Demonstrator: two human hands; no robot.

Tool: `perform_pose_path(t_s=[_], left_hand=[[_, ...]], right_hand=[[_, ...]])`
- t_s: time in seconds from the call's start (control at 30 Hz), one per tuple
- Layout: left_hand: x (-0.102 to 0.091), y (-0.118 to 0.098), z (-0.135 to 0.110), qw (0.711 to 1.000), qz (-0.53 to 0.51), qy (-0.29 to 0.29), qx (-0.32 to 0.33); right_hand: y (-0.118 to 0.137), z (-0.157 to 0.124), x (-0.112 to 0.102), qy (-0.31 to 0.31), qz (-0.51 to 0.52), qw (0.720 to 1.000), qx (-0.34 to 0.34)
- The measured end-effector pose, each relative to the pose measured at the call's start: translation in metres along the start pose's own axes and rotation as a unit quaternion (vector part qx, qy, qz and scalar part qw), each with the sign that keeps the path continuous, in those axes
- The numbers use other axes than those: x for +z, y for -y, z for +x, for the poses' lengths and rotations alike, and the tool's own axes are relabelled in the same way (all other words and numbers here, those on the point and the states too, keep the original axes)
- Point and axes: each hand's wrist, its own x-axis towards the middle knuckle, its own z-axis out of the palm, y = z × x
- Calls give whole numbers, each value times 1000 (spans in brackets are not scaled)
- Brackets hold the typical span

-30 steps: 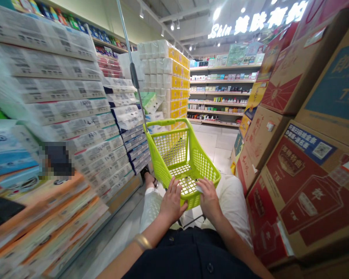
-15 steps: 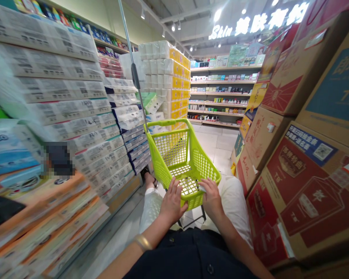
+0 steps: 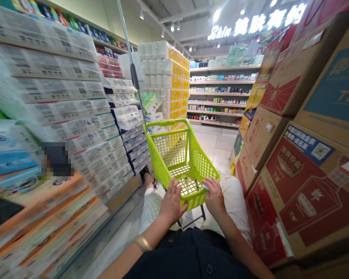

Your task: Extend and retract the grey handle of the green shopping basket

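Note:
A lime-green plastic shopping basket with lattice walls stands in front of me between my legs, on a dark metal frame. Nothing lies inside it. My left hand is closed over its near rim at the left, fingers inside and thumb outside. At the near right corner my right hand is closed on the rim too, with a small white piece, too covered to name, under its fingers. A thin metal pole with a dark sleeve rises from the basket's far left corner.
Tall stacks of wrapped tissue packs line the left side. Printed cartons are piled close on the right. A tiled aisle leads ahead to shelves of small goods. A person's foot shows at the left.
My right hand has shifted very slightly to the right along the rim. The left hand and the basket hold nearly the same place, and the view has barely moved.

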Motion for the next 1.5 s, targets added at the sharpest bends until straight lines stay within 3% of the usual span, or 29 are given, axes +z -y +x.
perform_pose_path(t_s=[0.13,0.2,0.27,0.4,0.47,0.53,0.67,0.73,0.9,1.0,1.23,1.43,1.5], left_hand=[[1,2,-1,1000,10,-8,8],[1,3,-2,1000,12,-13,8],[0,2,-2,1000,9,-13,5],[0,0,-1,1000,-2,-4,-4],[0,-1,0,1000,-4,-1,-7],[0,-1,0,1000,-3,-2,-6],[0,1,-2,1000,6,-12,0],[-1,2,-2,1000,7,-15,3],[-1,1,-2,1000,0,-11,4],[0,1,-1,1000,-2,-12,2],[0,3,-3,1000,5,-19,5],[-1,1,-2,1000,2,-6,0],[0,1,-2,1000,1,-8,-1]], right_hand=[[36,-9,9,127,31,987,-89],[41,-10,9,156,34,981,-108],[31,-7,5,136,21,987,-87],[-1,2,-3,39,-8,999,-17],[-4,3,-3,10,-9,1000,-2],[5,1,0,16,-1,1000,-9],[30,-7,7,111,25,991,-75],[29,-7,6,124,25,989,-80],[-5,4,-5,24,-4,1000,-10],[-7,6,-5,-3,-8,1000,14],[31,-5,6,130,33,988,-73],[-5,5,-6,18,-7,1000,-1],[-6,5,-6,-1,-10,1000,11]])
